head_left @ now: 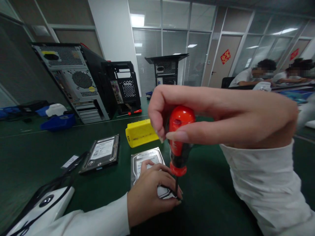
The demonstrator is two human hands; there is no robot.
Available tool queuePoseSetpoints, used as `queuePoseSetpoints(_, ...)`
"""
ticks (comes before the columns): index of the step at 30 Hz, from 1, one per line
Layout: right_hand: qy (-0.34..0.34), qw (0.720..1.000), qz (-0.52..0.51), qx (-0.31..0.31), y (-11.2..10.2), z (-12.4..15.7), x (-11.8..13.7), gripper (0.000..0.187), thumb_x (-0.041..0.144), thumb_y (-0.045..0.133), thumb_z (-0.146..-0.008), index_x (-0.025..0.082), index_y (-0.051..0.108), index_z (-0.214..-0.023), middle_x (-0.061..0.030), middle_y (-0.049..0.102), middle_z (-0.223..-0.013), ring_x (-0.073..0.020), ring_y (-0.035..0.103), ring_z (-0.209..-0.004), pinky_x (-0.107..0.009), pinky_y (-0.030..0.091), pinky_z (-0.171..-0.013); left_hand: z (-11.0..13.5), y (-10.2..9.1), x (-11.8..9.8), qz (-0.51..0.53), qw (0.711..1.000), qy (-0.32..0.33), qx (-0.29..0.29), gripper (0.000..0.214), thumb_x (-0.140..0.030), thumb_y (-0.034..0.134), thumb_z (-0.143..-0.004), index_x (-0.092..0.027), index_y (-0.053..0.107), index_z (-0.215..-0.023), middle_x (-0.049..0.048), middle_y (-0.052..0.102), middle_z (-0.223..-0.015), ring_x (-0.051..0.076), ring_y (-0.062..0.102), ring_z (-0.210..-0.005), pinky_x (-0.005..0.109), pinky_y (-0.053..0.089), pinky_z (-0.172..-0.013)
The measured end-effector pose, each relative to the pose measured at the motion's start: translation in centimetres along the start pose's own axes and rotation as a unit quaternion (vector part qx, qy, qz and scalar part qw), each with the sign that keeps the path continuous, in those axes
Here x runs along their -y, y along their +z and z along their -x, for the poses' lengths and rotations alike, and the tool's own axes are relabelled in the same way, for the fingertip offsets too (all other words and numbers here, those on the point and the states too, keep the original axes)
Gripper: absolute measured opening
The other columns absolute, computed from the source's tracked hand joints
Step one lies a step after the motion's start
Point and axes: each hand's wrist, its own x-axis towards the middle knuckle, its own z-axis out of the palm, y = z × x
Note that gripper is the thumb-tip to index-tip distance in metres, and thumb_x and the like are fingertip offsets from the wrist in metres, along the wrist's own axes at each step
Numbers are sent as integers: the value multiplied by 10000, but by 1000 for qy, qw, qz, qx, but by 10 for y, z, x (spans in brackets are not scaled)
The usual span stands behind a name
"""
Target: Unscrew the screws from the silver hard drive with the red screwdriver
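My right hand (216,114) grips the red and black handle of a screwdriver (181,144), which stands upright with its shaft pointing down. The tip meets the near right corner of a silver hard drive (145,158) lying on the green table; the exact contact is hidden by fingers. Across that drive lies my left hand (152,186), its fingers curled over the top and its thumb and fingertips around the corner beside the shaft. A second hard drive (102,152) with a white label rests to the left, touched by neither hand.
Behind the drive sits a yellow bin (141,132). Computer cases (81,78) stand at the back, with another screwdriver (133,112) near them. A blue bin (57,123) and a white device with black cables (46,206) are at left. People (248,77) sit at far right.
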Motion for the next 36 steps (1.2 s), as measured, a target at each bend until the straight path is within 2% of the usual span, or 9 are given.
queuePoseSetpoints(4,22,999,24,-10,1,5,3,172,165,465,-860,134,441,-1027,-17,476,-920,-83,477,-747,-163,456,-621,-1,-1,1,23,1000,-14,10,93,-281,744,-678,-273,688,-752,-75,706,-890,204,538,-1029,400,175,-961)
queuePoseSetpoints(9,67,978,158,-116,10,-8,-10,237,398,515,-850,164,519,-818,38,502,-677,-54,429,-520,-168,328,-399,-2,-3,1,42,999,-30,6,106,-275,761,-656,-264,691,-736,-59,709,-871,217,536,-1025,428,157,-969)
queuePoseSetpoints(13,48,960,236,-144,12,-12,-16,287,430,503,-847,145,539,-859,29,525,-711,-50,434,-553,-178,319,-439,-2,-3,0,42,999,-33,10,92,-271,752,-662,-265,687,-727,-63,711,-865,225,533,-1038,433,166,-968)
queuePoseSetpoints(18,16,989,130,-66,4,1,-9,243,209,497,-865,142,457,-1095,6,534,-972,-71,529,-786,-164,453,-639,-2,-2,-1,35,998,-48,-1,103,-274,760,-647,-261,686,-717,-64,709,-853,225,549,-1013,430,170,-967)
queuePoseSetpoints(21,19,996,79,-25,1,5,-9,192,183,504,-859,160,482,-1048,10,549,-950,-81,546,-795,-165,474,-652,-2,-1,-2,34,998,-53,-12,121,-284,770,-629,-247,684,-706,-59,708,-850,228,563,-993,431,176,-965)
queuePoseSetpoints(25,7,988,113,-105,8,2,-15,122,269,606,-802,164,547,-780,49,518,-688,-52,483,-572,-155,401,-463,-1,0,-1,36,997,-66,-23,146,-303,783,-612,-237,682,-693,-49,705,-846,232,567,-993,438,182,-966)
queuePoseSetpoints(28,-3,976,148,-157,14,4,-16,159,309,594,-815,156,553,-831,42,548,-756,-49,507,-638,-140,423,-528,-1,0,-1,38,996,-75,-23,160,-303,786,-604,-234,679,-701,-46,703,-856,236,564,-1004,442,186,-969)
queuePoseSetpoints(32,-6,993,68,-96,15,13,-10,222,204,478,-873,143,475,-1086,18,531,-998,-65,534,-840,-129,465,-696,-1,-1,-1,30,998,-58,-8,134,-282,764,-630,-238,682,-726,-51,704,-874,229,571,-983,434,209,-961)
queuePoseSetpoints(36,-9,995,23,-93,14,14,-9,173,179,492,-844,136,506,-1011,32,521,-910,-37,519,-723,-109,454,-620,-1,-1,0,42,998,-38,4,101,-276,739,-661,-234,677,-729,-63,703,-869,210,574,-970,405,225,-961)
